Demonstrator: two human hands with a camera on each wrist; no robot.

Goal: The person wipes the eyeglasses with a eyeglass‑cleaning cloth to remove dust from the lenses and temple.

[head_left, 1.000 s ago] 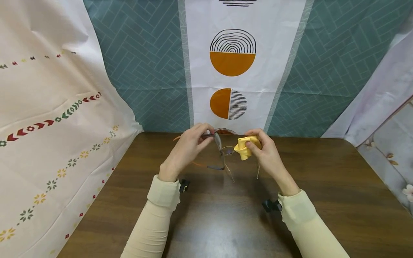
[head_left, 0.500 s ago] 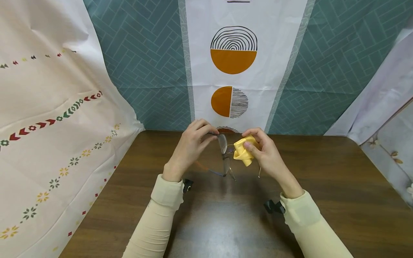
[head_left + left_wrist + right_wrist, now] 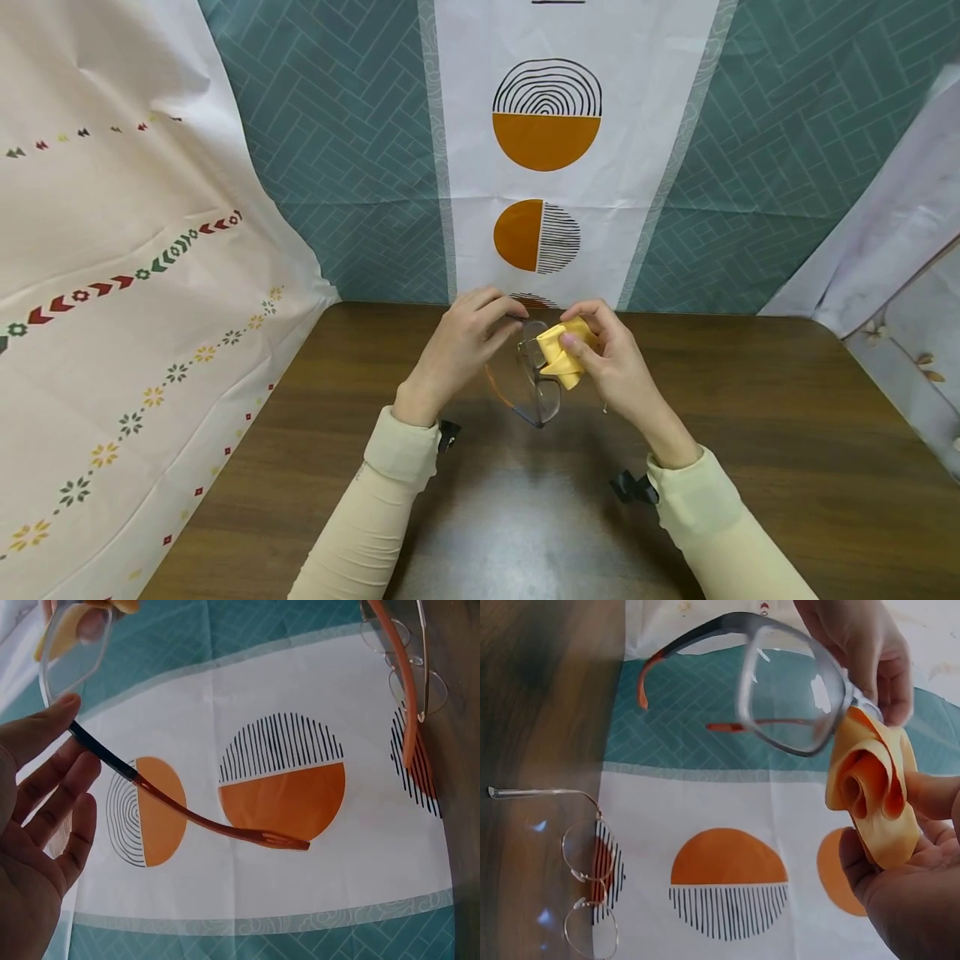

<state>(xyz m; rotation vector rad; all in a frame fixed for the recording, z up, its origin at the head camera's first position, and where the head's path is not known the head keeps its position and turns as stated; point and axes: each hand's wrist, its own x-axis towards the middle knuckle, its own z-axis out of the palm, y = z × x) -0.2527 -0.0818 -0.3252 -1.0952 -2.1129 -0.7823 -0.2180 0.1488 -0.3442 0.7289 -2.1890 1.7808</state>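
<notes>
My left hand (image 3: 459, 354) pinches a pair of eyeglasses (image 3: 550, 402) between thumb and fingers, at a front corner near the hinge. The frame is dark grey with orange temple tips (image 3: 285, 838), and both temples are unfolded. Between the thumb and fingers of my right hand (image 3: 624, 371) is a folded yellow cleaning cloth (image 3: 564, 354). Its folds lie right at the lens nearer the left hand, partly covering it in the right wrist view. The other lens (image 3: 789, 694) shows uncovered. The glasses are held up above the table, one lens lower than the other.
A second pair of glasses (image 3: 568, 859), with thin gold wire rims, stands on the brown wooden table (image 3: 750, 433) behind the hands. A patterned curtain (image 3: 360, 167) hangs along the table's back edge. Pale draped fabric (image 3: 150, 292) borders the left side.
My left hand has moved right, bringing the glasses to the cloth and turning them so the lenses show wider. The right hand stays nearly in place, with the cloth now overlapping the upper lens.
</notes>
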